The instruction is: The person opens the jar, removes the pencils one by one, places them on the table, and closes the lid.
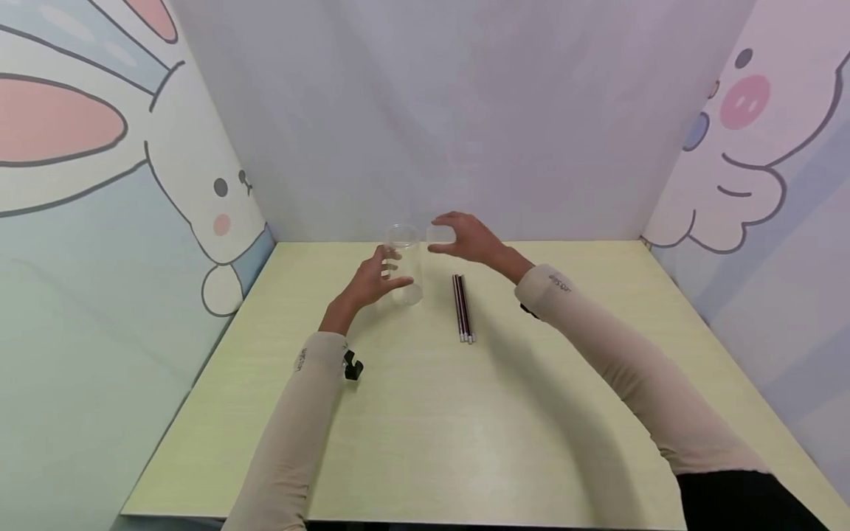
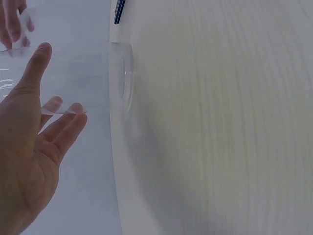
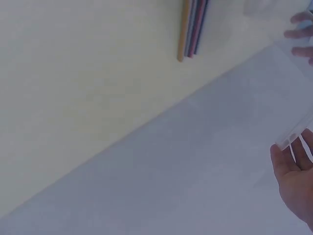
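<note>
A clear, tall plastic jar stands at the back middle of the table, its round mouth uncovered. My left hand grips it, with the thumb on one side and the fingers on the other, as the left wrist view shows across the jar wall. Just right of the jar's mouth, my right hand holds a clear round lid by its edge between thumb and fingers. In the right wrist view the lid's rim shows at the fingertips, apart from the jar.
Several dark striped pencils lie side by side on the pale wooden table, right of the jar. A grey wall rises behind the table. Side walls with cartoon animals flank it.
</note>
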The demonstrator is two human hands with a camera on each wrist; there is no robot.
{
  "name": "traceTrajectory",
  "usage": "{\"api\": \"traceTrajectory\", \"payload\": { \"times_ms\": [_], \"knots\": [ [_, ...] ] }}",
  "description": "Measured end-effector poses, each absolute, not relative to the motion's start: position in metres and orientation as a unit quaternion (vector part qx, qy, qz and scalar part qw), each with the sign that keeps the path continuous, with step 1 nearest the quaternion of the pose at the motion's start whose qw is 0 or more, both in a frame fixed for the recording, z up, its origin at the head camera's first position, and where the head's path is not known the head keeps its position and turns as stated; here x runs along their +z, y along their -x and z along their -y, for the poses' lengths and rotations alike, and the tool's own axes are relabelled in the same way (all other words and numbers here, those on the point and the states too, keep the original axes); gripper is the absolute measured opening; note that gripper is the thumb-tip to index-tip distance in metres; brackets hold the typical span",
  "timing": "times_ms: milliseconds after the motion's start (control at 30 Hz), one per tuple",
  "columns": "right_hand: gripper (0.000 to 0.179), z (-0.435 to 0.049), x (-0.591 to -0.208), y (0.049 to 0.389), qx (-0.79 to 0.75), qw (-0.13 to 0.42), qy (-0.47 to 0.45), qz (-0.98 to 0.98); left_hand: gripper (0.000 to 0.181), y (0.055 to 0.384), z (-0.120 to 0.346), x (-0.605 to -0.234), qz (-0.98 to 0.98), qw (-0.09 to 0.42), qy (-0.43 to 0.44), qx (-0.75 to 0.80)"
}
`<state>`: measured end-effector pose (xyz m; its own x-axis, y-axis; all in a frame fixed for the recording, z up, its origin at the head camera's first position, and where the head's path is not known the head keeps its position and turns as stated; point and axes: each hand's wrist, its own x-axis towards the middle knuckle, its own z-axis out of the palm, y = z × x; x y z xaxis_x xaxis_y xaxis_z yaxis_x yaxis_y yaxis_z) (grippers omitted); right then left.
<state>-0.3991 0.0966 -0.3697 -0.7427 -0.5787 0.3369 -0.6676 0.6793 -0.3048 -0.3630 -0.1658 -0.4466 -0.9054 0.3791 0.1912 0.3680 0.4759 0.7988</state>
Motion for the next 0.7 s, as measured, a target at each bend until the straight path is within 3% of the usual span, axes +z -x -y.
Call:
{"api": "traceTrajectory", "payload": {
  "times_ms": [200,467,700],
  "knots": [
    [0.059,-0.085,-0.331,0.400,0.239,0.148,-0.362,0.889,0.081,0.365,0.167,-0.446,-0.857,0.003,-0.223,0.465],
    [0.060,-0.046,-0.326,0.386,0.238,0.079,-0.409,0.877,0.075,0.362,0.170,-0.444,-0.854,0.009,-0.229,0.467],
    [0.056,-0.028,-0.332,0.385,0.223,0.060,-0.421,0.877,0.071,0.360,0.169,-0.446,-0.856,0.006,-0.234,0.461]
  ]
}}
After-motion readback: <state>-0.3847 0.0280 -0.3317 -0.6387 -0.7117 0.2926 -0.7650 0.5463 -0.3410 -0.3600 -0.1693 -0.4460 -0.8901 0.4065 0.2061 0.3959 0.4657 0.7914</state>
